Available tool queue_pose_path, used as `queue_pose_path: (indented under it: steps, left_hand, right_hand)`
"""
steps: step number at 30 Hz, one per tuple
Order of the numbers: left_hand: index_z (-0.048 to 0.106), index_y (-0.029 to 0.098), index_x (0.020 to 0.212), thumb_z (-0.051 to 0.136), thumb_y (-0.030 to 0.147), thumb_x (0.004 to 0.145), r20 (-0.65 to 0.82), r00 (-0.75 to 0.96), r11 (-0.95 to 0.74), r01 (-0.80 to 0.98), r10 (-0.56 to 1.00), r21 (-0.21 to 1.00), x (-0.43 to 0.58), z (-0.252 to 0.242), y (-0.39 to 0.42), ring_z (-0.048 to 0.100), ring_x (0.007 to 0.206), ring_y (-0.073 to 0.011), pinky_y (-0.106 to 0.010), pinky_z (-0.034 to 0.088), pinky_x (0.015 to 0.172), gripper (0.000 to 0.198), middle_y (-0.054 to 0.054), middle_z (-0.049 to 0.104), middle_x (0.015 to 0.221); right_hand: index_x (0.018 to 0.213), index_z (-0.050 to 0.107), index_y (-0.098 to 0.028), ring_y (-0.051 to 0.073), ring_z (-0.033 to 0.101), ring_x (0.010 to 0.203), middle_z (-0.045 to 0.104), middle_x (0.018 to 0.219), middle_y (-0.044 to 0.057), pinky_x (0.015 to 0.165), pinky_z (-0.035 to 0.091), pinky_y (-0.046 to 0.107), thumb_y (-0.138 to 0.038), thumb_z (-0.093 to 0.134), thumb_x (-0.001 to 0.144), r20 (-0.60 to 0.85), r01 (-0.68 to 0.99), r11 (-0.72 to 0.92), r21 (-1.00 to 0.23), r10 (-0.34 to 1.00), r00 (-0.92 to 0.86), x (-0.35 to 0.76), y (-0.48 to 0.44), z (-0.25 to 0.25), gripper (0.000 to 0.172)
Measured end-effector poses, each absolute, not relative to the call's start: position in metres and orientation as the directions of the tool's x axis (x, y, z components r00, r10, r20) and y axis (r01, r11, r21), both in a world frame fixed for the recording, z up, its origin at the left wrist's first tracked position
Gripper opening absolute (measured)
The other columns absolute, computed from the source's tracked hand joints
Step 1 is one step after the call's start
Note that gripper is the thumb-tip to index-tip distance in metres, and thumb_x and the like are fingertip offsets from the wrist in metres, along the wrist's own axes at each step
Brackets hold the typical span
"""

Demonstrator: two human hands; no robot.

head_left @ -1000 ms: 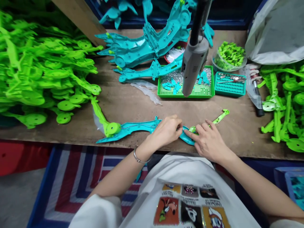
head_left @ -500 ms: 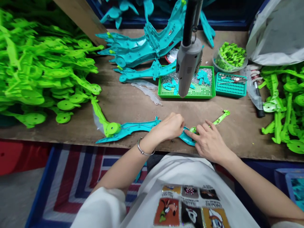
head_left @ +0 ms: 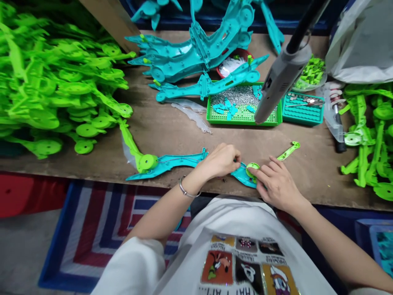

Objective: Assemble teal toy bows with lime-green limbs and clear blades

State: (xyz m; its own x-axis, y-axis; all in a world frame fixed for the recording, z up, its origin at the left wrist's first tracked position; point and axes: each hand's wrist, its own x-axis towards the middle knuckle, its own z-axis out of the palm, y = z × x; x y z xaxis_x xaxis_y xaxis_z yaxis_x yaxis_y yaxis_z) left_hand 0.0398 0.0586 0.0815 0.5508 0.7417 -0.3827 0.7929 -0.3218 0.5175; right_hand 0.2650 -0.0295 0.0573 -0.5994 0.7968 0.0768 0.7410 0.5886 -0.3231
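A long blue plastic shell [head_left: 178, 162] lies along the front of the bench, a thin wire running in its left half. My left hand [head_left: 222, 160] is over the middle of the shell, fingers pinched; what they hold is hidden. On the right end of the shell sits the round disc of a green plastic arm [head_left: 287, 151], whose narrow tip points up and right. My right hand [head_left: 276, 180] lies over this arm, index fingertip on the disc and the other fingers across its shaft. Another green arm [head_left: 146, 164] sits on the shell's left end.
A large heap of green parts [head_left: 70, 94] fills the left, with another heap [head_left: 365, 131] at right. Blue shells [head_left: 181, 61] stand behind a green tray [head_left: 242, 121] of screws. A grey handheld tool [head_left: 281, 78] hangs over the tray, beside a teal box [head_left: 303, 114].
My right index finger has moved from the blue shell onto the green disc, which shows more. My left hand stays pinched, shifted slightly. The hanging tool appears farther right and tilted.
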Motion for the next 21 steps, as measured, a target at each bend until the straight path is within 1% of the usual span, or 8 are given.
queue_pose_path:
  steps: [3,7,11,14,17,19,21]
  left_hand:
    - [0.077,0.025,0.081,0.063,0.026,0.079,-0.394,0.488,-0.292,0.838,0.779,0.46,0.045,0.081,0.055,0.067,0.078,-0.0204,-0.028,0.041,0.065,0.014,-0.005,0.076,0.09]
    - [0.077,0.025,0.083,0.063,0.033,0.081,-0.397,0.436,-0.277,0.875,0.808,0.398,0.049,0.079,0.054,0.069,0.079,-0.0237,-0.029,0.043,0.066,0.016,-0.007,0.076,0.087]
    - [0.075,0.024,0.08,0.063,0.034,0.083,-0.384,0.438,-0.275,0.87,0.813,0.41,0.048,0.076,0.053,0.069,0.081,-0.0223,-0.028,0.043,0.068,0.017,-0.007,0.076,0.085]
    - [0.074,0.023,0.08,0.062,0.032,0.082,-0.381,0.433,-0.273,0.873,0.817,0.405,0.05,0.074,0.05,0.07,0.083,-0.0223,-0.028,0.044,0.068,0.015,-0.006,0.076,0.085]
    - [0.075,0.024,0.085,0.059,0.028,0.083,-0.391,0.409,-0.288,0.898,0.824,0.332,0.055,0.077,0.046,0.071,0.083,-0.0252,-0.03,0.047,0.07,0.017,-0.008,0.077,0.088]
    - [0.075,0.023,0.088,0.058,0.027,0.082,-0.392,0.398,-0.308,0.911,0.829,0.274,0.059,0.08,0.045,0.072,0.083,-0.0271,-0.032,0.048,0.07,0.019,-0.01,0.077,0.088]
    - [0.075,0.023,0.089,0.057,0.026,0.081,-0.396,0.406,-0.334,0.911,0.823,0.241,0.062,0.083,0.045,0.072,0.083,-0.0285,-0.033,0.048,0.069,0.02,-0.01,0.076,0.086]
  right_hand:
    - [0.128,0.065,-0.02,0.025,0.051,0.092,0.065,0.09,0.006,0.116,0.031,0.049,-0.017,0.056,0.089,0.057,0.749,0.589,-0.302,0.796,-0.603,0.262,-0.028,0.06,0.041]
    - [0.126,0.066,-0.016,0.026,0.05,0.093,0.065,0.09,0.008,0.114,0.033,0.049,-0.019,0.058,0.087,0.036,0.76,0.587,-0.278,0.797,-0.603,0.259,-0.026,0.061,0.04]
    - [0.127,0.065,-0.014,0.027,0.049,0.094,0.064,0.091,0.008,0.112,0.035,0.047,-0.018,0.057,0.087,0.059,0.758,0.589,-0.279,0.799,-0.599,0.259,-0.027,0.059,0.041]
    - [0.125,0.066,-0.016,0.026,0.048,0.093,0.063,0.09,0.008,0.11,0.035,0.046,-0.018,0.057,0.089,0.059,0.755,0.594,-0.278,0.795,-0.604,0.26,-0.028,0.059,0.038]
    - [0.123,0.067,-0.018,0.027,0.047,0.095,0.062,0.091,0.008,0.104,0.036,0.046,-0.02,0.057,0.09,0.027,0.756,0.599,-0.263,0.788,-0.615,0.26,-0.027,0.06,0.035]
    - [0.121,0.068,-0.018,0.028,0.046,0.097,0.062,0.093,0.009,0.098,0.036,0.044,-0.02,0.057,0.09,-0.005,0.763,0.595,-0.252,0.788,-0.616,0.258,-0.027,0.061,0.033]
    - [0.117,0.068,-0.017,0.028,0.045,0.097,0.06,0.094,0.01,0.091,0.036,0.042,-0.019,0.057,0.089,-0.039,0.776,0.581,-0.245,0.794,-0.607,0.256,-0.027,0.063,0.03]
